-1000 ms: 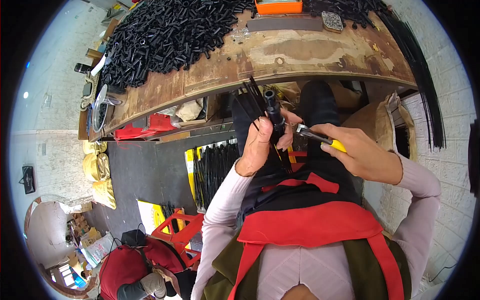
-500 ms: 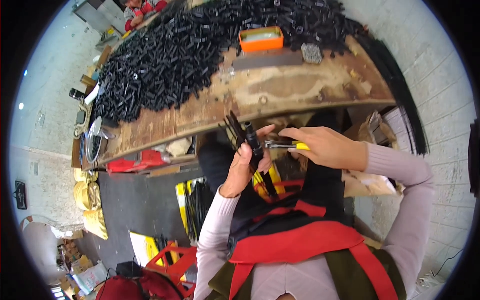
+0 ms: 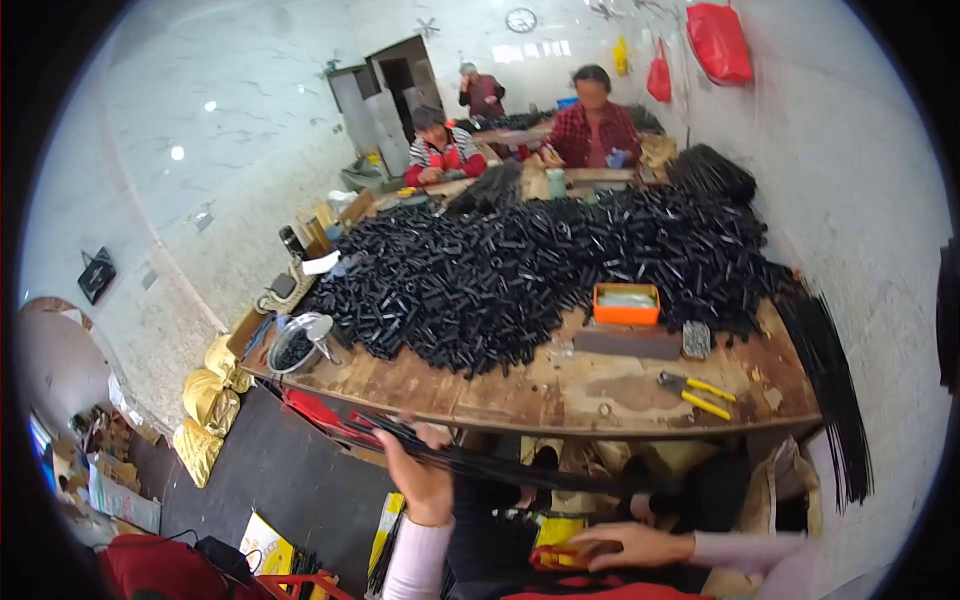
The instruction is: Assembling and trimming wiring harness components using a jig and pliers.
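My left hand (image 3: 420, 485) is closed around a bundle of long thin black strips (image 3: 540, 470), held below the table's front edge. The bundle stretches to the right across my lap. Low over my lap, my right hand (image 3: 635, 546) has its fingers stretched out, with the fingertips beside a red item (image 3: 558, 557) on a yellow patch. Whether those fingers touch it I cannot tell. Yellow-handled cutting pliers (image 3: 697, 392) lie on the right of the wooden table (image 3: 520, 397).
A big heap of short black tubes (image 3: 480, 280) covers much of the tabletop. Near it stand an orange box (image 3: 627, 304), a small metal tin (image 3: 696, 340) and a clear bowl (image 3: 292, 345). Long black strips (image 3: 828, 390) hang off the right edge. Several people sit or stand beyond.
The view has tilted up. The pliers have left my right hand and now lie on the table. My left hand has moved left with the black strips, and my right hand has dropped toward my lap.
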Action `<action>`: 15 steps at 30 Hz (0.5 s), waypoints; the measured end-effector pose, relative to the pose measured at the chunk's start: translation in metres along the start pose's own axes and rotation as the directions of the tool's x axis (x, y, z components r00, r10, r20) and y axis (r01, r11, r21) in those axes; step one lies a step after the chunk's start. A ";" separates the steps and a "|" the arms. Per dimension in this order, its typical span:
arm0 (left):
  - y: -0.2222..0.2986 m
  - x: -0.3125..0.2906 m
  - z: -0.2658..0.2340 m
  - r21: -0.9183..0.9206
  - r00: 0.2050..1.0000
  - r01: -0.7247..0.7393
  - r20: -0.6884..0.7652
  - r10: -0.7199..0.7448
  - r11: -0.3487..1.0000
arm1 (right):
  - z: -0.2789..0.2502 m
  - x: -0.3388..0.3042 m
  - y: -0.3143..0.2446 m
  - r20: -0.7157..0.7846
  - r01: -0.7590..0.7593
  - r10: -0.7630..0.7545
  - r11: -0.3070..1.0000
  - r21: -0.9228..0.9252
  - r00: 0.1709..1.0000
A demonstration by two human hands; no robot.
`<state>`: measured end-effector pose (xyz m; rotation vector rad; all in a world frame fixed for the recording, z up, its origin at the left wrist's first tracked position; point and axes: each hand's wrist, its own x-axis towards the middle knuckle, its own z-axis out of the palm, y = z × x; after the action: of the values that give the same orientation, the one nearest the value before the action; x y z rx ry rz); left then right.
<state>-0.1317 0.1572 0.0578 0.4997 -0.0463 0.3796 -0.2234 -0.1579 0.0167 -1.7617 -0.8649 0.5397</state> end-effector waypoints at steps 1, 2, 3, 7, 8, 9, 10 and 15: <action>-0.015 -0.014 0.010 0.086 0.974 0.018 -0.225 0.002 0.996 | -0.005 -0.003 -0.012 0.018 0.029 -0.029 0.999 -0.021 0.999; -0.035 -0.014 -0.032 -0.087 0.994 0.098 -0.047 -0.102 0.991 | -0.013 -0.009 -0.026 -0.190 -0.065 0.137 0.937 0.344 0.972; -0.064 -0.024 -0.033 0.045 0.978 0.145 -0.160 -0.136 0.988 | -0.019 -0.015 -0.031 -0.325 -0.068 0.381 0.732 0.678 0.865; -0.154 -0.056 -0.089 -0.600 0.781 0.528 0.064 -0.622 0.602 | -0.046 -0.061 0.001 -0.898 0.299 0.307 0.866 0.401 0.315; -0.175 -0.057 -0.094 -0.588 0.696 0.520 -0.129 -0.706 0.620 | -0.053 -0.071 -0.010 -0.886 0.287 0.337 0.857 0.429 0.318; -0.198 -0.057 -0.103 -0.618 0.654 0.493 -0.201 -0.729 0.612 | -0.053 -0.077 -0.019 -0.896 0.304 0.299 0.865 0.400 0.327; -0.211 -0.058 -0.106 -0.621 0.646 0.499 -0.199 -0.737 0.605 | -0.053 -0.082 -0.027 -0.905 0.318 0.263 0.873 0.371 0.334; -0.270 -0.070 -0.182 -0.773 0.408 0.557 -0.061 -0.911 0.302 | -0.047 -0.095 -0.051 -0.909 0.220 0.258 0.915 0.339 0.327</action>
<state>-0.1066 0.0008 -0.2350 -0.3648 0.5773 -0.5331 -0.2651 -0.2506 0.0760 -1.3155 0.1628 -0.3650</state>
